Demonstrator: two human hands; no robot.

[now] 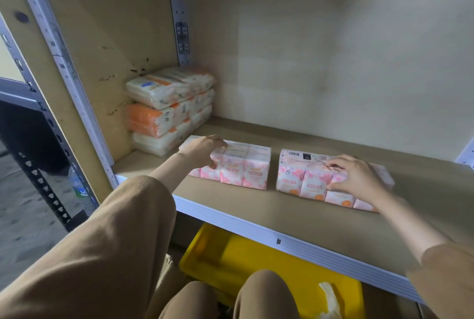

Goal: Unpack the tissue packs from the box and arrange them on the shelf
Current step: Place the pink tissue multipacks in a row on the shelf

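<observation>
The left hand [202,150] and right hand [359,177] are clamping curled fingers on 2 pink floral plastic-wrapped tissue bundles [246,172], best slid flush together.

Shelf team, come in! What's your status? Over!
Reporting: left hand grips left pink pack, right hand grips right pink pack. Both on shelf, apart. Nothing blocking them.
</observation>
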